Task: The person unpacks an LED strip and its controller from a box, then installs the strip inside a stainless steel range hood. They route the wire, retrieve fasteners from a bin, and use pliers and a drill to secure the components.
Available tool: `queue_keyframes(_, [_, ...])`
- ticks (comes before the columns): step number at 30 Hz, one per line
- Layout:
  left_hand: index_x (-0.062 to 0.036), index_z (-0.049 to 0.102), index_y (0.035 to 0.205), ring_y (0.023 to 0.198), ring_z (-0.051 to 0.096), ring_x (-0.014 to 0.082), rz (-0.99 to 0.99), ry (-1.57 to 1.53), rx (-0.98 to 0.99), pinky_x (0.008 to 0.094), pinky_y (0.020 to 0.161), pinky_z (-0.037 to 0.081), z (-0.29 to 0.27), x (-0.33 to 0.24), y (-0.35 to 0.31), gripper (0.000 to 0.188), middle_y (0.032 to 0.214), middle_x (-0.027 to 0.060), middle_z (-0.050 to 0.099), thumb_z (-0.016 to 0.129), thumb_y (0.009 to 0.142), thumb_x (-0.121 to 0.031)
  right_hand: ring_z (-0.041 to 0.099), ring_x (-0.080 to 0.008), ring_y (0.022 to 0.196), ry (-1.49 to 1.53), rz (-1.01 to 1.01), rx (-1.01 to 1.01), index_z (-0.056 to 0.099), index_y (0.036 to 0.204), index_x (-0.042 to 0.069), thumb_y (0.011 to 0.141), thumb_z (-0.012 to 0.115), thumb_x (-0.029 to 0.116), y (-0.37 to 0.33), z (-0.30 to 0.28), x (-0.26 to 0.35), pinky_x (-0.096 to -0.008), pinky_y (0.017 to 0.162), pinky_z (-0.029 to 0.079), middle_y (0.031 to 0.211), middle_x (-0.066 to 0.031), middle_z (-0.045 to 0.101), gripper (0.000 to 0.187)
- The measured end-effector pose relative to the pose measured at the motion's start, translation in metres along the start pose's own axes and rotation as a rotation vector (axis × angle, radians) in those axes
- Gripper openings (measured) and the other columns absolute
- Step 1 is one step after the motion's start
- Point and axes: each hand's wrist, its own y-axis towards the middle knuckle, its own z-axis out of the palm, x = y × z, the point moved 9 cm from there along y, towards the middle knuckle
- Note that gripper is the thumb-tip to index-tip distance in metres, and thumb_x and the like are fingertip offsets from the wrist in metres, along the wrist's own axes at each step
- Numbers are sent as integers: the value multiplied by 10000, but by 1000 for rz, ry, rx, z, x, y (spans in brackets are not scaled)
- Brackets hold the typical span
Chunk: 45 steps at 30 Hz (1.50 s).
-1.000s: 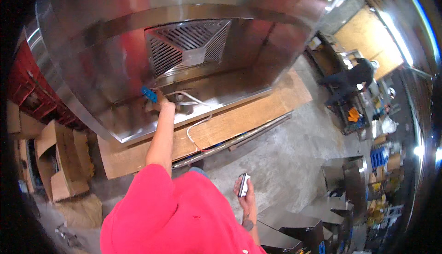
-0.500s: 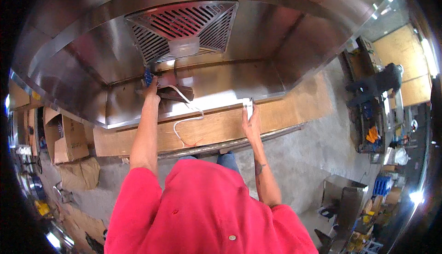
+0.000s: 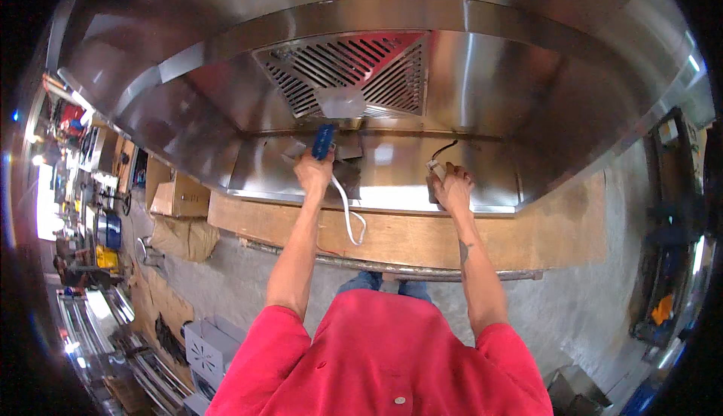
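Gripping a blue piece (image 3: 324, 142) in your left hand (image 3: 311, 173), you face a large stainless-steel hood (image 3: 542, 77), with both arms stretched out over its near edge. Your left fingers are curled closed around the lower part of the blue piece, while its upper end sticks out just below the slatted filter (image 3: 339, 62); what the piece is, you cannot tell from this view. A white cable (image 3: 348, 212) hangs down beside that hand, crosses the hood's near edge and bends into a loop over the wooden board (image 3: 542, 227). Your right hand (image 3: 453, 188) is well apart from the left, close to the same edge and farther right, its fingers bent nearly closed on a small pale piece (image 3: 437, 167) that shows at their tips; the hand hides the rest of it. A short dark wire (image 3: 446, 148) rises from near that piece and leans to the right across the shiny metal. Under the board's near side runs a long metal bar (image 3: 489, 275), above the grey concrete floor (image 3: 557, 295). Off to your left sit an opened cardboard box (image 3: 184, 196) and, nearer you, a grey metal cabinet (image 3: 203, 352) with slots cut in a star pattern.
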Motion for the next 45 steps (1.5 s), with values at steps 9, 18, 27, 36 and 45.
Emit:
queue_keyframes(9, [39,662,1117,1033,703,397,-155,-340,556,445,873,555,138,-84,-115,615,1056,286,714,813,708,-395,689,-238,865,1044,384,280,352,1497,-15,1060,490,396,-24,49,41,-354,701,567,1103,-167,665,615])
queue_keyframes(18, [-11,608,1276,1170,630,435,242,-700,649,471,973,503,178,-88,-129,593,1188,230,697,755,812,-349,645,-469,976,271,-268,-164,675,1070,-45,952,530,184,-15,-45,167,-520,892,498,990,-284,690,296])
queue_keyframes(27, [0,704,1088,1018,667,442,286,-512,808,483,858,534,11,-16,-94,249,1052,271,707,637,903,-153,641,-482,1038,279,-169,239,681,1120,-24,970,552,284,-8,64,227,-493,914,506,1087,-303,680,366])
queue_keyframes(36, [-4,671,1048,994,617,474,374,-279,239,535,855,505,-3,57,33,174,1045,281,632,599,931,-111,618,-433,1041,87,-200,-132,690,1064,14,957,575,150,-43,23,209,-503,892,495,1066,-235,666,208])
queue_keyframes(45, [27,660,1036,930,665,438,315,-557,287,496,816,521,-67,79,12,222,955,249,670,611,965,-178,648,-245,863,190,205,-253,670,1114,4,1052,535,292,-121,-12,109,-368,769,522,970,-160,674,324])
